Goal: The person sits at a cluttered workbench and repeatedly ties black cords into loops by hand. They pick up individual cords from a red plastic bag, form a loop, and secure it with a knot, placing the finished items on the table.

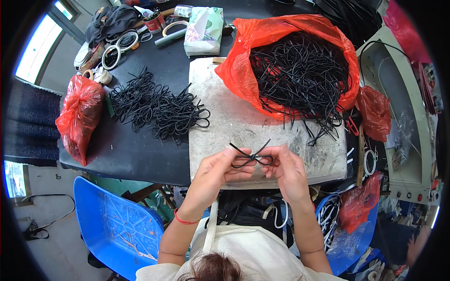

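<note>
A thin black cord bow [253, 157] with two loops and two loose ends is held up between my hands, above the near edge of a pale stained board [211, 126]. My left hand [216, 169] pinches its left loop, and my right hand [287, 167] pinches the right loop. The knot sits in the middle, between my fingers. Left of the board lies a heap of black cord bows [159, 105]. Beyond my hands, an open red plastic bag [239, 61] spills loose black cords [300, 70] onto the board.
A tied red bag [79, 117] stands at the table's left. Tape rolls [111, 57], a tissue pack [204, 30] and a can [153, 22] line the back. Blue chairs [115, 225] flank me below the table. A grey machine [398, 107] stands at the right.
</note>
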Tool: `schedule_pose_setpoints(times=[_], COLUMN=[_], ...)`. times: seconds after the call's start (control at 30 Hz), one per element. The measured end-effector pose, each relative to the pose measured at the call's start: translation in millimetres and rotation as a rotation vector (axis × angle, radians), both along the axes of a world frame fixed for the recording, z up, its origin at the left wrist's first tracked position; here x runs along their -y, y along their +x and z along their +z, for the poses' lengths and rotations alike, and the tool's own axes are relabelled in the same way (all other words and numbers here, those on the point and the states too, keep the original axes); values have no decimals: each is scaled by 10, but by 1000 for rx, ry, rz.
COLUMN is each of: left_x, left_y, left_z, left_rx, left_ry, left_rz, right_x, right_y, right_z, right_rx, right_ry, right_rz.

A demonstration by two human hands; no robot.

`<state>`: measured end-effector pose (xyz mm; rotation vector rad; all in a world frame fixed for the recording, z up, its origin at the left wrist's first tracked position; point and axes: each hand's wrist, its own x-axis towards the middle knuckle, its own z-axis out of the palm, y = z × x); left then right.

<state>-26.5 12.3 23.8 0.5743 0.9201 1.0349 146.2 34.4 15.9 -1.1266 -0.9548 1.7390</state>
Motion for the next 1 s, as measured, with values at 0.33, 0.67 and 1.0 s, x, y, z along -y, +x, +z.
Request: schedule_pose_setpoints(times=[0.33,0.67,1.0], left_x=[121,69,175], left_y=[230,149,132], left_z=[-138,-57,-37], left_rx=[-157,-170,-142], left_ry=[104,57,88], left_rz=[207,5,-115], right_x=[128,92,150], right_y=[-117,-71,-130], right_z=[34,-74,-60], right_rx=[164,122,163], right_ry=[216,158,321], right_rz=[6,3,-169])
